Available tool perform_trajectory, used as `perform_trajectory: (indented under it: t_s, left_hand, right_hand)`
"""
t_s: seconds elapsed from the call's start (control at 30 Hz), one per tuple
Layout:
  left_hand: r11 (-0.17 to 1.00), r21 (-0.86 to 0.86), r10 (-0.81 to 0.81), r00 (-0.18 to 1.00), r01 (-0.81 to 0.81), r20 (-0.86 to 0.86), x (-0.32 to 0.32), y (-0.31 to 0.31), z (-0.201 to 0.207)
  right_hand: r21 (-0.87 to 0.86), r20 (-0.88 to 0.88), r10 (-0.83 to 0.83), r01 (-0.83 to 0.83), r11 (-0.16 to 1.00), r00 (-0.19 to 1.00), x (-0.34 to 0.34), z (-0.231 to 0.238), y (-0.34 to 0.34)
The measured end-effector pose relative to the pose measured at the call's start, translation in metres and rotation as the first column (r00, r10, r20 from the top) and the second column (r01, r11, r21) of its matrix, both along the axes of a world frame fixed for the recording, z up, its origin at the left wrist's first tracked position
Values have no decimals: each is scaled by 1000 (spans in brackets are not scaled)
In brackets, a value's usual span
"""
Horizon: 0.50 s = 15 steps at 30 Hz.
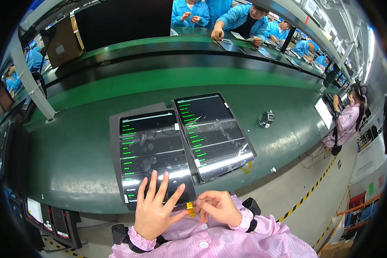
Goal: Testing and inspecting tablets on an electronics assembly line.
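Two black tablets lie side by side, each screen lit with a column of green text. On the lower part of the left tablet (152,150) my left hand (155,208) rests with fingers spread, its thumb beside a small yellow flex strip (190,208). That strip sticks out at the tablet's lower right corner. My right hand (218,207) is curled there in a pinch, fingertips at the strip's edge; the exact contact is partly hidden. The right tablet (213,135) lies slightly farther off, untouched, with another yellow strip (247,167) at its near right corner.
A grey mat (114,137) shows under the left tablet. On the green bench (77,163) a small counter-like device (266,119) stands to the right. Co-workers in blue sit beyond the bench; a person in pink (348,118) works at far right. A cardboard box (62,43) stands back left.
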<state>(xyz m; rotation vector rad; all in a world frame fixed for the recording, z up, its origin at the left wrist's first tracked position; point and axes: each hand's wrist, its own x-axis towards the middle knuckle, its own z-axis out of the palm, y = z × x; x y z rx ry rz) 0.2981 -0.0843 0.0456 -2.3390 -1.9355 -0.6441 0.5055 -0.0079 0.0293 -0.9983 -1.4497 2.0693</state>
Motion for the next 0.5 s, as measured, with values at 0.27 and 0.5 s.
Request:
perform_trajectory:
  t_s: [0.27, 0.5]
  left_hand:
    - [996, 66, 50, 997, -53, 56, 4, 4, -5]
    - [978, 166, 126, 992, -127, 15, 13, 11, -23]
  right_hand:
    - [762, 238, -173, -73, 643, 956, -15, -4, 6]
    - [805, 116, -28, -78, 588, 993, -2, -3, 12]
